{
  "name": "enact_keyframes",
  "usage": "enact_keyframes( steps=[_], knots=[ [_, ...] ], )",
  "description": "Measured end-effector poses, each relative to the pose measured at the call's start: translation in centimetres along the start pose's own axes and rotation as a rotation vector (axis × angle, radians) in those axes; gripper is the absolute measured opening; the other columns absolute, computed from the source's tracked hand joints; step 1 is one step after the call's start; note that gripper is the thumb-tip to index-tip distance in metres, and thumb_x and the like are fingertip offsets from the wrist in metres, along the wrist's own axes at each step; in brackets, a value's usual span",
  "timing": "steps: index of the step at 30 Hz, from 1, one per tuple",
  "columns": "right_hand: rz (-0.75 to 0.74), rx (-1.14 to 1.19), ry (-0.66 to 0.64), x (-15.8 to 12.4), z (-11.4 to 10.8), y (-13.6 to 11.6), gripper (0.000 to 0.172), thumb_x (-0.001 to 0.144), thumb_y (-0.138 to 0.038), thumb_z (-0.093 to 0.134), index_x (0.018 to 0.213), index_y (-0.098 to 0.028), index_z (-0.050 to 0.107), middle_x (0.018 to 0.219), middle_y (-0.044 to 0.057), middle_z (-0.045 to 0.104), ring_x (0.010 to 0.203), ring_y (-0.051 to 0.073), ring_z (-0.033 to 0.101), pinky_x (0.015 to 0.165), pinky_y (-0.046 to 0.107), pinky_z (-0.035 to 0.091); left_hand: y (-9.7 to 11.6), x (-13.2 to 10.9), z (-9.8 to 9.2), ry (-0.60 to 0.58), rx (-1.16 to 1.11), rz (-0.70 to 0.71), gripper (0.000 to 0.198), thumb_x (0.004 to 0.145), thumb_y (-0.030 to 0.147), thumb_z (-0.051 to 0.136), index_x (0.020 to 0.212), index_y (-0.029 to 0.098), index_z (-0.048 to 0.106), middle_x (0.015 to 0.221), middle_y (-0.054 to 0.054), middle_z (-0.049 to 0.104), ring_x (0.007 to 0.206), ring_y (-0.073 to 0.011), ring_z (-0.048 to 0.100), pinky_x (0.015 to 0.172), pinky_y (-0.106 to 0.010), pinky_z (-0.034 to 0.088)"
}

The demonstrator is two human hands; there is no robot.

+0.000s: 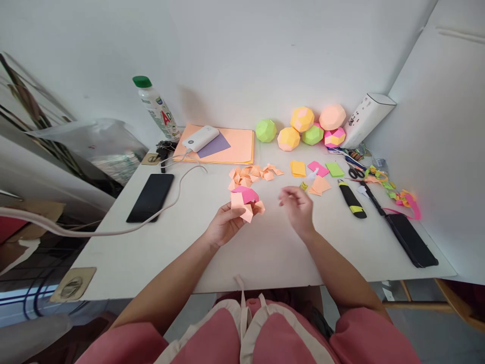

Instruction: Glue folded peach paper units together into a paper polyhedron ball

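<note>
My left hand (224, 224) is closed round a partly built paper ball (246, 200) of pink and peach folded pieces, held just above the white table (159, 247). My right hand (297, 206) hovers to the right of it, fingers loosely curled and blurred, with nothing visible in them. A heap of folded peach paper units (252, 174) lies just beyond the ball. Small squares of yellow (298, 168), pink (318, 168) and green (335, 169) paper lie to the right of the heap.
Several finished paper balls (302, 126) stand at the back by a white box (367, 119). A bottle (157, 107), power bank (200, 138) on peach sheets, a phone (150, 197) with cable, scissors (355, 172), a cutter (352, 199), paper scraps (401, 196) and a black case (411, 239) lie around.
</note>
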State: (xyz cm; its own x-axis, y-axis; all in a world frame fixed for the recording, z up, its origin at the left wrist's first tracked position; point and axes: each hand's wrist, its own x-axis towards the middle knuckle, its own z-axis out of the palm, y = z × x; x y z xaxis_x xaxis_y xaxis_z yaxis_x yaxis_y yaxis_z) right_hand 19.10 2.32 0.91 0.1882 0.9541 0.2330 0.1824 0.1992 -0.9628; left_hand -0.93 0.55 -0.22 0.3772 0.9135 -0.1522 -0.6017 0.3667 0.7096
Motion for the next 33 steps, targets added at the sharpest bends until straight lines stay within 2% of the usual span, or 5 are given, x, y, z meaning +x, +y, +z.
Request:
enact_keyframes(
  steps=[3, 5, 11, 23, 33],
  knots=[
    [-0.144, -0.246, 0.464, 3.1, -2.8, 1.4, 0.023, 0.076, -0.024, 0.052, 0.099, -0.022, 0.053, 0.100, 0.007, 0.056, 0.090, 0.019, 0.057, 0.079, 0.037, 0.051, 0.3, -0.1, 0.3, -0.048, 0.019, 0.025, 0.020, 0.074, 0.020, 0.065, 0.092, 0.012, 0.070, 0.091, -0.010, 0.070, 0.093, -0.0246, 0.063, 0.080, -0.035, 0.046],
    [-0.050, -0.382, 0.497, 5.1, -4.6, 2.9, 0.045, 0.067, -0.018, 0.054, 0.112, -0.021, 0.046, 0.113, 0.010, 0.051, 0.107, 0.023, 0.052, 0.089, 0.042, 0.048, 0.4, -0.1, 0.4, -0.050, 0.019, 0.032, 0.021, 0.074, 0.020, 0.065, 0.092, 0.012, 0.071, 0.091, -0.010, 0.070, 0.093, -0.0241, 0.063, 0.083, -0.035, 0.046],
    [0.245, -0.373, 0.195, 7.1, -6.0, 6.0, 0.055, 0.064, -0.021, 0.060, 0.118, -0.017, 0.047, 0.120, 0.014, 0.055, 0.109, 0.026, 0.055, 0.091, 0.044, 0.046, 0.3, 0.0, 0.1, -0.016, -0.011, 0.007, 0.022, 0.072, 0.019, 0.065, 0.092, 0.011, 0.071, 0.090, -0.010, 0.070, 0.094, -0.0260, 0.063, 0.081, -0.036, 0.047],
    [-0.262, -0.400, -0.488, 2.6, -3.5, -0.3, 0.038, 0.069, -0.012, 0.054, 0.105, -0.023, 0.056, 0.104, 0.006, 0.061, 0.096, 0.022, 0.059, 0.086, 0.038, 0.048, 1.0, 0.3, -0.2, 0.026, -0.049, 0.088, 0.022, 0.070, 0.018, 0.066, 0.090, 0.013, 0.073, 0.099, -0.008, 0.071, 0.107, -0.0283, 0.060, 0.102, -0.041, 0.038],
    [-0.328, -0.519, -0.590, 2.0, -2.8, -0.3, 0.038, 0.069, -0.011, 0.054, 0.105, -0.024, 0.057, 0.104, 0.006, 0.061, 0.099, 0.024, 0.059, 0.082, 0.039, 0.051, 1.2, 0.2, -0.2, -0.007, -0.051, 0.079, 0.026, 0.073, 0.017, 0.062, 0.096, 0.012, 0.072, 0.102, -0.009, 0.071, 0.109, -0.0280, 0.060, 0.105, -0.042, 0.037]
  ],
)
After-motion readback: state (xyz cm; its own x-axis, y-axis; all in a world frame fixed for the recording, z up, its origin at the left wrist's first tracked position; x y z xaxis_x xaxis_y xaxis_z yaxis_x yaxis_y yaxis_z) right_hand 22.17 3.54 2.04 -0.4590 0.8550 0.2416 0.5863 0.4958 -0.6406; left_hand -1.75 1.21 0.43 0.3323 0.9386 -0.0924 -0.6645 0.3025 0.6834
